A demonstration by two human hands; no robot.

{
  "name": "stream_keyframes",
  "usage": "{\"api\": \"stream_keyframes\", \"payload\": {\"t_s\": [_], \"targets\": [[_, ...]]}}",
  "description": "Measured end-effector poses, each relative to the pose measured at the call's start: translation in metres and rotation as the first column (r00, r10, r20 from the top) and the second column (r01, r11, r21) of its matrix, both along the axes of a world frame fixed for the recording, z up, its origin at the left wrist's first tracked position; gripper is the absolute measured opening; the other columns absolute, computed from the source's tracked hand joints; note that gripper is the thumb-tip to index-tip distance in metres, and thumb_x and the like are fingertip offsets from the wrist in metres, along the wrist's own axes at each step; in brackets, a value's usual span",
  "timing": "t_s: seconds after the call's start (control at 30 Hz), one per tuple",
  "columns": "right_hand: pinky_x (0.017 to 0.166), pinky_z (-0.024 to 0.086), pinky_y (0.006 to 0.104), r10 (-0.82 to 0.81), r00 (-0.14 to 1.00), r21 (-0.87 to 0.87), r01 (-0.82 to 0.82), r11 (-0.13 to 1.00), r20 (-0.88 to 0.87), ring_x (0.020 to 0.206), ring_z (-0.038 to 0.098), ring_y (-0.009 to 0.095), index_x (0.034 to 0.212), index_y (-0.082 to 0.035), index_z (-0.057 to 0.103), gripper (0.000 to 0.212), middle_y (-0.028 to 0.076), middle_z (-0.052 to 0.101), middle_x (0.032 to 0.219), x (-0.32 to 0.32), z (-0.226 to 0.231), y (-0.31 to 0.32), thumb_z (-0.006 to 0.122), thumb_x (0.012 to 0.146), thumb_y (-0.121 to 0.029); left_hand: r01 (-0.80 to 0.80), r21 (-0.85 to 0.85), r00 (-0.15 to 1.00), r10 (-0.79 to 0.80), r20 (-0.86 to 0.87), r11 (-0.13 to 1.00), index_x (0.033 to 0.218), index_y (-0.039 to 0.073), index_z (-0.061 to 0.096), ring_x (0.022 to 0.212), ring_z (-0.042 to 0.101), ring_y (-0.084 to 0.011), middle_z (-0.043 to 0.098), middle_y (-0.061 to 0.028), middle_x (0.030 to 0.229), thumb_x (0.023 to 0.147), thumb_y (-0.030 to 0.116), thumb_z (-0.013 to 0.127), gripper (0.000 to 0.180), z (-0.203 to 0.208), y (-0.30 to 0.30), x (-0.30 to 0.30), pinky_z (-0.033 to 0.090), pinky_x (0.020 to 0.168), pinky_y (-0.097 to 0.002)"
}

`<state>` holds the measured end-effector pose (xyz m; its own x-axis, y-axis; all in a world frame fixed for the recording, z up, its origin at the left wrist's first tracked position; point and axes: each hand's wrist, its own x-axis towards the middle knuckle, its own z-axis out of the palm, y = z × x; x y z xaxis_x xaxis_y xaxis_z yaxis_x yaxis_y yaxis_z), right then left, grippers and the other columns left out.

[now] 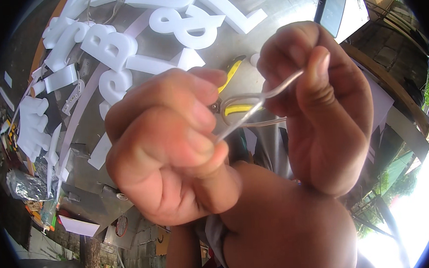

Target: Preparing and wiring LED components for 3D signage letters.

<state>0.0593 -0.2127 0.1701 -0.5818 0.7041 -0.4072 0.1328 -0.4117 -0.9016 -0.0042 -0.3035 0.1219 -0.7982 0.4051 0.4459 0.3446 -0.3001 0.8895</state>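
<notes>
My left hand (166,147) is closed, thumb and forefinger pinching a thin clear-coated wire (284,85). From there the wire runs up to my right hand (321,108), where thumb and fingertips grip its other stretch. Between the hands the strands cross, and a loop bends behind them. Both hands are raised above a grey metal table (239,49). Behind the wire lies a yellow-handled hand tool (233,74), perhaps pliers or cutters; my left fingers hide part of it.
Several thick white letters, among them a B (109,47) and an ampersand (188,27), cover the table's far left. A dark phone (332,9) lies at the far right. Crumpled clear plastic (27,185) and offcuts sit at the left edge.
</notes>
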Motion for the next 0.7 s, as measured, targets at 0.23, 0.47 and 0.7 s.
{"api": "stream_keyframes", "payload": {"t_s": [0.23,0.47,0.7], "targets": [[0.063,0.035,0.0189,0.150,0.970,0.086,-0.136,0.987,-0.193,0.069,0.045,0.006,0.094,0.001,0.056,0.029,0.002,0.052,0.086,-0.001,-0.016,-0.003,0.054,0.092,-0.029,0.129,0.083,0.904,-0.152,0.399,0.988,0.113,-0.002,0.041,0.080,0.059,-0.0237,0.057,-0.0203,0.093,0.095,0.021,0.042,0.029,0.004,0.005,-0.007,0.050,0.064,-0.0302],[0.065,0.037,0.0198,0.087,0.979,-0.039,-0.096,0.995,-0.186,0.072,0.048,0.007,0.097,0.002,0.056,0.024,0.004,0.053,0.090,0.004,-0.016,0.002,0.053,0.092,-0.021,0.230,-0.083,0.868,-0.166,0.469,0.970,0.098,-0.005,0.051,0.052,0.042,-0.0090,0.054,-0.0079,0.063,0.088,0.008,0.051,0.015,0.010,0.003,-0.001,0.031,0.048,-0.0199],[0.066,0.038,0.0216,0.107,0.989,0.035,-0.104,0.994,-0.104,0.072,0.049,0.012,0.101,0.002,0.052,0.020,0.008,0.052,0.093,0.017,-0.003,0.012,0.051,0.092,-0.015,0.212,-0.206,0.876,-0.092,0.474,0.955,0.094,-0.004,0.053,0.053,0.037,-0.0052,0.052,-0.0049,0.067,0.089,0.005,0.051,0.011,0.010,0.005,-0.002,0.026,0.047,-0.0180]]}}
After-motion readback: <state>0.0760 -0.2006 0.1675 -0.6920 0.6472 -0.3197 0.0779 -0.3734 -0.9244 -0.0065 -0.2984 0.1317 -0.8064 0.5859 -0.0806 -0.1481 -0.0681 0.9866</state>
